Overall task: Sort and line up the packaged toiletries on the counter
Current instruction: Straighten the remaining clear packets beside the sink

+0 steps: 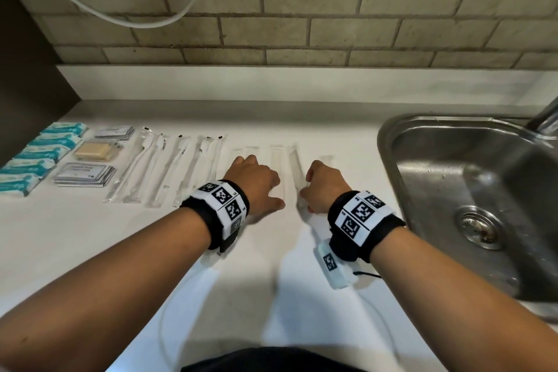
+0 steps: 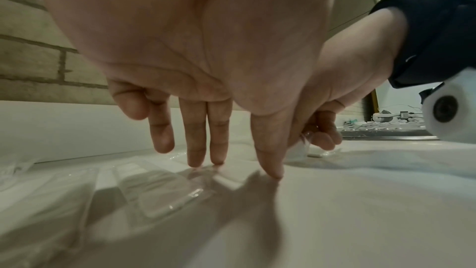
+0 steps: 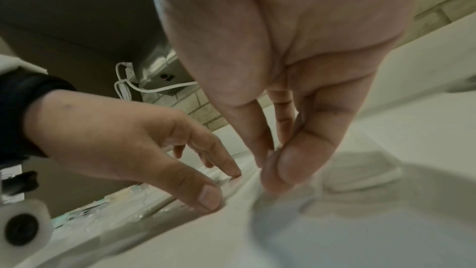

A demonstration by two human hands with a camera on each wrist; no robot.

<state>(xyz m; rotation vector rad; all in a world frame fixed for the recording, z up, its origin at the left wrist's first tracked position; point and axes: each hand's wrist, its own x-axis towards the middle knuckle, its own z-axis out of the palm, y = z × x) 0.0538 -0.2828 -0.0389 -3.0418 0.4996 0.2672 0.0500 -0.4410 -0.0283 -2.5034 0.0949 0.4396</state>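
Note:
On the white counter (image 1: 302,130), several long clear packets (image 1: 277,160) lie side by side in the middle. My left hand (image 1: 276,190) is over them, its straight fingers (image 2: 195,156) touching a clear packet (image 2: 159,195). Just to the right, my right hand (image 1: 305,195) pinches the near end of another long clear packet (image 1: 294,169) between thumb (image 3: 280,172) and fingers. What is inside the packets I cannot tell. To the left lie a row of wrapped toothbrushes (image 1: 151,172), soap bars (image 1: 93,151), dark sachets (image 1: 86,174) and a column of teal packets (image 1: 45,151).
A steel sink (image 1: 389,136) with a faucet (image 1: 543,118) is sunk into the counter at the right, close to my right wrist. A tiled wall (image 1: 287,24) with a hanging white cable (image 1: 136,21) stands behind. A dark cabinet side (image 1: 27,69) bounds the left.

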